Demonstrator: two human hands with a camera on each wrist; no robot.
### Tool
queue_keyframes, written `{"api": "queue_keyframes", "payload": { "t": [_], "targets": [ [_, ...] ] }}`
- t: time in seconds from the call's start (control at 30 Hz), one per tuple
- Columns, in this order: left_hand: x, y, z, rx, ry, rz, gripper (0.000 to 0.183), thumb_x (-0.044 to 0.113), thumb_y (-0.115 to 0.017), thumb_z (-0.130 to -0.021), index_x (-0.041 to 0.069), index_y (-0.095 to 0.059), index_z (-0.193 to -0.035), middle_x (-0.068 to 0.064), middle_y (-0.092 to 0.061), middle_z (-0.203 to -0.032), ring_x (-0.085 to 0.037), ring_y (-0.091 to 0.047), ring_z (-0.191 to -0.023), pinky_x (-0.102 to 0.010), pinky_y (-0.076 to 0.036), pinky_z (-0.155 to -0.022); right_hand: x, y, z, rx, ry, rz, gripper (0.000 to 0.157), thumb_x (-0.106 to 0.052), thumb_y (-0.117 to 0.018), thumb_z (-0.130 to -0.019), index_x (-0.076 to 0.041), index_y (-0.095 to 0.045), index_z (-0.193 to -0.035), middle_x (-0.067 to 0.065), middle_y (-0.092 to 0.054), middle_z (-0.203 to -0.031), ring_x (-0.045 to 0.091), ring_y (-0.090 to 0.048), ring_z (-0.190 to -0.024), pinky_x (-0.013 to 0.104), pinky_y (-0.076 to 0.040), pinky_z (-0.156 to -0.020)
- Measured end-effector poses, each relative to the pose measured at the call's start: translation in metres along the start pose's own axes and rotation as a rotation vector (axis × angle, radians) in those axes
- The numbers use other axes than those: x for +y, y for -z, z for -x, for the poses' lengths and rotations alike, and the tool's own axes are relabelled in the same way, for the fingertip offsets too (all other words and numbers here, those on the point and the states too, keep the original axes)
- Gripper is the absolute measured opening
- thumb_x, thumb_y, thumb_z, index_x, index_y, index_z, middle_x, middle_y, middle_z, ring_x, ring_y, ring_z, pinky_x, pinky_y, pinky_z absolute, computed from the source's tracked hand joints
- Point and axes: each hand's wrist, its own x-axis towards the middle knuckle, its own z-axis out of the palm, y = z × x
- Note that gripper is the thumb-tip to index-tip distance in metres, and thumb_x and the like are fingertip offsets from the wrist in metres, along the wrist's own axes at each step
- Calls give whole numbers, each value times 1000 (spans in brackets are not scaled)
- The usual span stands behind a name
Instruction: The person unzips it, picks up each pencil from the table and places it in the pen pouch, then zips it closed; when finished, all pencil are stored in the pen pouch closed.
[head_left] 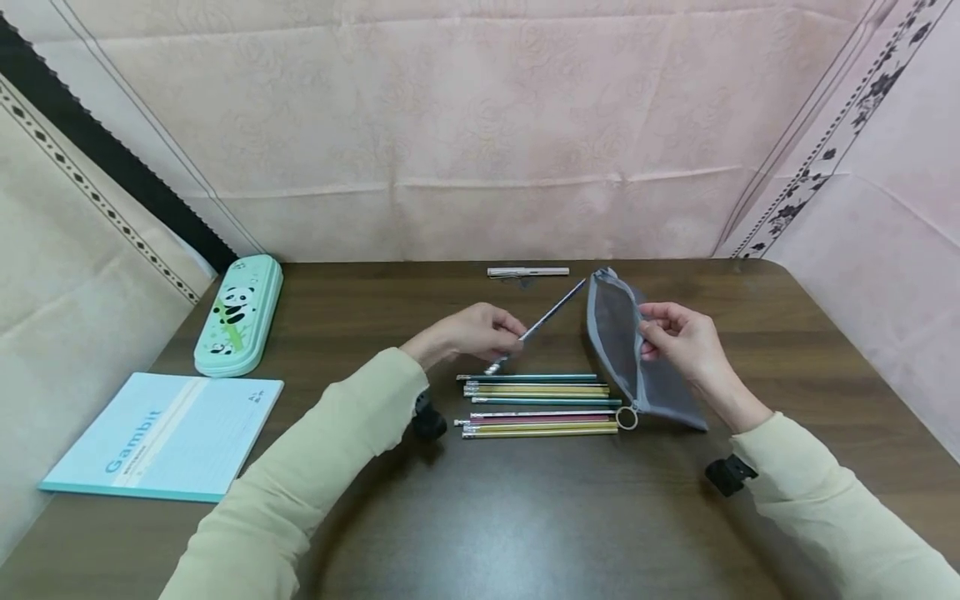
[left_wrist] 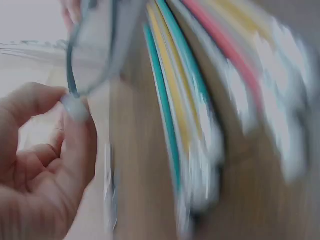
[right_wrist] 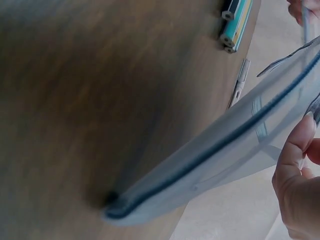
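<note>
In the head view, my left hand (head_left: 487, 332) pinches a slim bluish pencil (head_left: 553, 312) slanting up to the right, its far end close to the mouth of a grey zip pouch (head_left: 671, 400). My right hand (head_left: 682, 337) grips the pouch by its zipper edge between thumb and fingers, and the mouth gapes toward the left. A metal ring (head_left: 627, 417) hangs at the zipper's near end. Several pencils (head_left: 536, 390) lie side by side in two groups below the left hand. The left wrist view is blurred; there the left thumb (left_wrist: 77, 125) meets the fingertip.
A silver pen (head_left: 528, 272) lies near the table's back edge. On the left are a mint pencil case (head_left: 251, 333) with a panda picture and a light blue notebook (head_left: 180, 450). Patterned cloth (head_left: 480, 125) hangs behind the table.
</note>
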Motion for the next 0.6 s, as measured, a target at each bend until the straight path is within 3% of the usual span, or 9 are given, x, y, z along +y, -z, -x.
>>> {"api": "queue_keyframes", "payload": {
  "t": [0.13,0.23,0.33,0.5,0.6],
  "targets": [
    [11,-24,-11,-116,66,379,35,8,-58,-93,-2,-54,-126,-21,-63,-115,-18,-65,-91,-23,-56,-73,-1,-5,1,-12,8,-1,32,1,-54,-92,17,-50,-120,-10,-56,-70,1,-57,-55,18,-54,-53],
    [19,-43,-20,-126,113,544,37,6,-56,-94,-2,-52,-129,-17,-66,-106,-13,-65,-80,-19,-55,-66,-3,-10,1,-24,4,3,33,0,-55,-92,16,-50,-121,-8,-57,-71,2,-58,-55,19,-54,-54],
    [25,-59,-27,-75,139,592,39,6,-58,-93,0,-52,-130,-11,-68,-100,-13,-67,-80,-20,-56,-68,-5,-14,1,-35,-5,8,33,-1,-55,-93,15,-50,-122,-6,-56,-72,2,-57,-55,19,-54,-54],
    [33,-78,-38,2,147,613,47,5,-58,-92,0,-44,-137,-18,-63,-116,-26,-64,-106,-29,-54,-86,-6,-16,0,-50,-27,7,33,-1,-53,-93,14,-49,-123,-5,-56,-73,2,-57,-56,19,-54,-54],
    [37,-87,-41,20,125,623,49,1,-55,-93,-3,-39,-139,-21,-58,-121,-30,-59,-112,-30,-53,-89,-6,-17,1,-59,-34,2,34,-1,-53,-93,14,-49,-123,-4,-56,-73,2,-57,-56,19,-54,-54]
  ]
}}
